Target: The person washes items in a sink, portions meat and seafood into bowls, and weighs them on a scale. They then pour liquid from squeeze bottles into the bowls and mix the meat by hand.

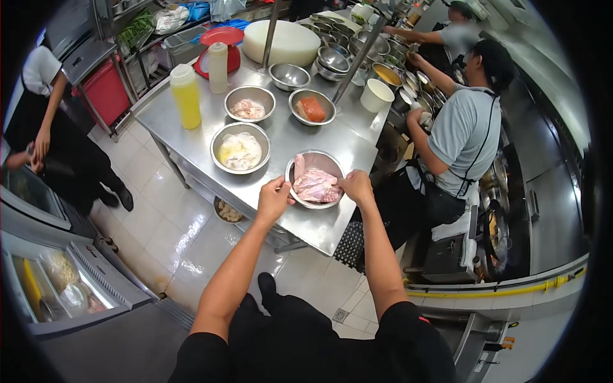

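Observation:
Both my hands are at a metal bowl (295, 191) of raw, pinkish meat (318, 185) near the front corner of the steel table (306, 233). My left hand (274, 200) grips the bowl's left rim with bent fingers. On the right side, my right hand (356, 187) has its fingers pinched at the rim and the meat's edge; which of them it holds is hard to tell. Just to the left stands a bowl of white pieces with yellow liquid (240, 150). Behind are a bowl of pale pink meat (248, 108) and a bowl with an orange piece (311, 109).
A yellow-filled bottle (186, 97), a pale bottle (218, 69), a red scale (231, 59), an empty bowl (289, 76) and a large white round block (281, 43) stand farther back. Co-workers (469, 127) work at right; another person (48, 121) stands left. An open drawer (64, 287) is lower left.

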### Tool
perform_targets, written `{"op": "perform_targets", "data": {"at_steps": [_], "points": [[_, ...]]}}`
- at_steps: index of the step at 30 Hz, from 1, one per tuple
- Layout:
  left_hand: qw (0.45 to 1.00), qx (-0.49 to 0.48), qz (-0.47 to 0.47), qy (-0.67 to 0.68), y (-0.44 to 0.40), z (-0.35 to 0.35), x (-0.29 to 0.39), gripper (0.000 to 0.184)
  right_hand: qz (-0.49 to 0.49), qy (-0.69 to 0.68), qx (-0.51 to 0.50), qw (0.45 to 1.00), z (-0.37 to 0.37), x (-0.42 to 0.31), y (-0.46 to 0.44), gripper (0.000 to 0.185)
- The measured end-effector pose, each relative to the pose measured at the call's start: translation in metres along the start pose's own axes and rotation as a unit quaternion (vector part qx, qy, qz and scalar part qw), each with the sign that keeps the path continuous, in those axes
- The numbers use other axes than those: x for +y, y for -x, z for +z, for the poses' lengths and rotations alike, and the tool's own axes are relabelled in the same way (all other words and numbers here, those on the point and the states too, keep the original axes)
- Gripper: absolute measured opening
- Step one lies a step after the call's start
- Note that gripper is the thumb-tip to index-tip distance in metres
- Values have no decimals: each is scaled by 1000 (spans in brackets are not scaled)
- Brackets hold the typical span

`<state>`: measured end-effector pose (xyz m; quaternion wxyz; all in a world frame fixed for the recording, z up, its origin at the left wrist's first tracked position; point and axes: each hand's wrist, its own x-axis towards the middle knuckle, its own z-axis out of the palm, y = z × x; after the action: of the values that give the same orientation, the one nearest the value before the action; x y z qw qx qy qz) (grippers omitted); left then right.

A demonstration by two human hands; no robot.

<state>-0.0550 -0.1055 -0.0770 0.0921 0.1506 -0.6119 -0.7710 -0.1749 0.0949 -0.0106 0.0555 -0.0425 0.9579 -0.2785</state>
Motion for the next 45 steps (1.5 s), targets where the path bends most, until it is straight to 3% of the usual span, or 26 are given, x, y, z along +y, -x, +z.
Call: {"op": "perform_targets", "data": {"at_steps": [3,5,6,8,9,10,13,15,18,19,23,25,28,30,31,32,34,36,38,40,44,45], "points": [[999,0,-21,50,-1,2,11,20,-47,-35,-36,998,-14,-3,2,29],[983,13,-108,151,-7,-2,11,21,-92,-45,-50,993,-22,-9,6,31],[984,15,-104,145,-10,-2,11,21,-96,-52,-49,993,-18,-2,4,31],[988,14,-140,71,-15,-2,8,22,-73,-137,-6,988,-16,12,1,29],[994,11,-102,-20,-15,2,4,27,-59,-162,9,985,-27,17,5,25],[993,-12,-71,-95,-13,4,9,25,-9,-274,-16,961,-34,26,6,19],[976,7,-59,-209,-27,7,9,21,-5,-408,49,912,-59,44,12,16],[915,67,75,-391,-38,7,23,18,0,-420,102,902,-80,50,19,16],[936,80,87,-331,-69,-4,54,20,-3,-340,186,922,-93,70,30,15],[956,83,108,-258,-85,-8,61,23,46,-319,161,933,-99,73,38,17],[922,133,179,-318,-186,-27,106,27,72,-350,156,921,-74,101,50,16],[937,153,123,-290,-216,-16,147,32,83,-352,148,921,-63,100,60,15],[955,153,135,-217,-276,-11,149,30,112,-348,119,923,-50,96,71,14],[988,122,78,-47,-321,-14,129,30,107,-376,97,915,-43,88,73,13],[995,48,-2,-93,-333,-23,126,32,92,-369,83,921,-41,88,67,13],[994,54,-5,-93,-320,-17,129,32,76,-363,67,926,-38,85,64,13],[982,82,126,-112,-273,-11,137,33,77,-341,21,937,-41,73,55,13],[985,13,146,-89,-199,-9,153,34,15,-312,-7,950,-27,84,39,14],[986,-48,124,-104,-106,-15,163,39,-60,-326,-52,942,-29,59,32,15],[987,-37,91,-131,-28,-25,137,51,-130,-304,-117,937,-21,46,24,16],[993,96,-3,-70,103,-12,71,70,-229,-317,-265,881,5,8,34,18],[992,117,42,10,122,-10,46,65,-235,-303,-312,869,10,-4,42,20]]}}
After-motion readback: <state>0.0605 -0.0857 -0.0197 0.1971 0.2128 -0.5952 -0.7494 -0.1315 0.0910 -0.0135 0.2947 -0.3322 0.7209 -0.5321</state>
